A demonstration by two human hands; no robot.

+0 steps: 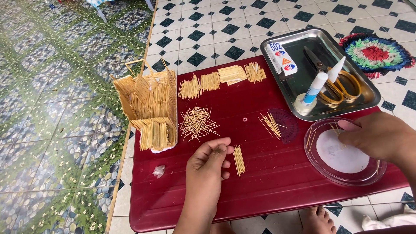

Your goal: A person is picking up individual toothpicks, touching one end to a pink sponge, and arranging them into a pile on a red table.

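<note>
right now the left hand sits low over the dark red table, fingers curled loosely inward with the thumb across them; whether anything thin is pinched in there, i cannot tell. just beside its fingertips lies a small glued panel of toothpicks, flat on the table, running nearly straight away from the person, and it looks apart from the hand by a sliver. over on the right, the right hand reaches across the rim of a clear round dish with a white disc in its middle, fingers bent down and closed on a few toothpicks held over the dish. a loose scatter of toothpicks lies near the table's middle, and a smaller bunch rests on a clear protractor. along the far edge, four neat panels lie in a row. at the left corner stands a toothpick house, walls upright, partly hanging over the table edge. a steel tray at the far right holds yellow-handled scissors, a white glue bottle and a small box. a bare foot shows below the table on the checked tile floor
</note>
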